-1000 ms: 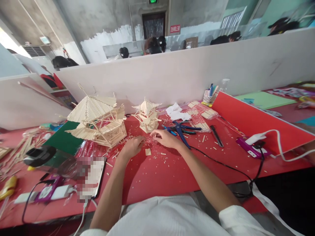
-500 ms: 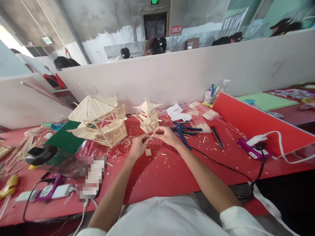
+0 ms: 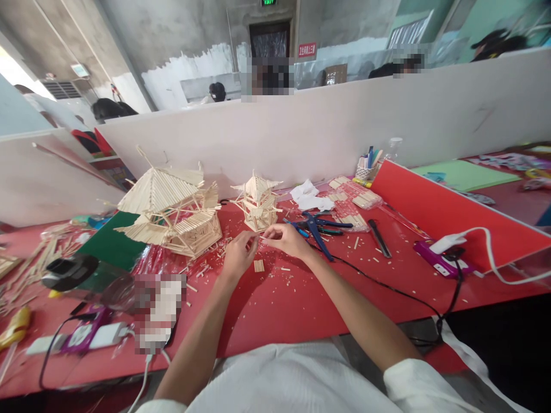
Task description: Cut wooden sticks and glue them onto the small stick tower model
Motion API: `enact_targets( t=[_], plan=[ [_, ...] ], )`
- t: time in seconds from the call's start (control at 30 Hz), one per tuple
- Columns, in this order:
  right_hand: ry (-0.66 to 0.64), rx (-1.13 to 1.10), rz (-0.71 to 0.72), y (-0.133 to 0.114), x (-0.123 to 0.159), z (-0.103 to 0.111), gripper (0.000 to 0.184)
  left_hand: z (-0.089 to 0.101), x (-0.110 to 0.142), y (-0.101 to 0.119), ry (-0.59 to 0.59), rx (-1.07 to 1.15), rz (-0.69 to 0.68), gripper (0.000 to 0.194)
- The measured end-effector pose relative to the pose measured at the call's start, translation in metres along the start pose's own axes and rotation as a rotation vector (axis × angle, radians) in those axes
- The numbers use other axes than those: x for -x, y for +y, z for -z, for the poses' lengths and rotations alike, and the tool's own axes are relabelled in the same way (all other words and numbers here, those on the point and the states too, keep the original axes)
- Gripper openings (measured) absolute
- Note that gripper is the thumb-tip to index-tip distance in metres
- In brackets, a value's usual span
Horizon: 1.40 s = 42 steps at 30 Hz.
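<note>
My left hand and my right hand meet fingertip to fingertip above the red table. The fingers of both are pinched closed, and something small and pale, too small to name, shows between them. Right behind them stands a small pagoda model of thin wooden sticks. A little raft of short sticks lies on the table just below my hands. To the left sits a larger stick-built pavilion model with a sloping roof.
Blue-handled pliers and a black cutter knife lie to the right, near bagged sticks and crumpled white tissue. A dark-lidded bottle lies at left. Black cable crosses to a purple power strip. Wood scraps litter the table.
My left hand has shifted slightly left, and its fingertips have drawn a little away from the right hand's. My right hand has moved slightly left, still pinched.
</note>
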State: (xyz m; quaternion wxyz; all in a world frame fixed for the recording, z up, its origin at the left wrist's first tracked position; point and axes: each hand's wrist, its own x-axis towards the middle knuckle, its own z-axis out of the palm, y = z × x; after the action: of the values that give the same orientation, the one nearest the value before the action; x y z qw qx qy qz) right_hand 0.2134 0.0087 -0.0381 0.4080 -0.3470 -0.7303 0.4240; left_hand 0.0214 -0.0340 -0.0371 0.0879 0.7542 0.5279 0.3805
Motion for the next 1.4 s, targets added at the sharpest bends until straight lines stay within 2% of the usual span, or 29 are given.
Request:
enact_targets(
  t=[0.33,0.53,0.67,0.9,1.07,1.2,1.4],
  plan=[
    [-0.014,0.244,0.116,0.001,0.002,-0.008,0.009,0.001,0.001,-0.008,-0.140,-0.322,-0.014,0.017],
    [0.018,0.243,0.136,0.003,0.000,-0.006,0.006,0.006,-0.003,-0.005,-0.166,-0.202,0.047,0.015],
    [0.036,0.219,0.106,0.002,0.000,-0.002,0.004,0.008,-0.004,-0.010,-0.099,-0.151,0.089,0.017],
    [0.020,0.190,0.111,-0.002,0.001,-0.001,0.007,0.009,-0.002,-0.006,-0.104,-0.058,-0.029,0.019],
    [0.046,0.190,0.114,-0.005,0.001,-0.002,0.008,0.009,-0.002,-0.002,-0.112,-0.036,-0.046,0.020],
    [0.044,0.159,0.108,-0.001,0.001,-0.005,0.008,0.008,0.000,0.000,-0.118,-0.114,-0.055,0.022],
    [0.011,0.133,0.130,0.008,0.001,-0.013,0.007,0.011,0.002,0.002,-0.204,-0.336,-0.086,0.023]
  ],
)
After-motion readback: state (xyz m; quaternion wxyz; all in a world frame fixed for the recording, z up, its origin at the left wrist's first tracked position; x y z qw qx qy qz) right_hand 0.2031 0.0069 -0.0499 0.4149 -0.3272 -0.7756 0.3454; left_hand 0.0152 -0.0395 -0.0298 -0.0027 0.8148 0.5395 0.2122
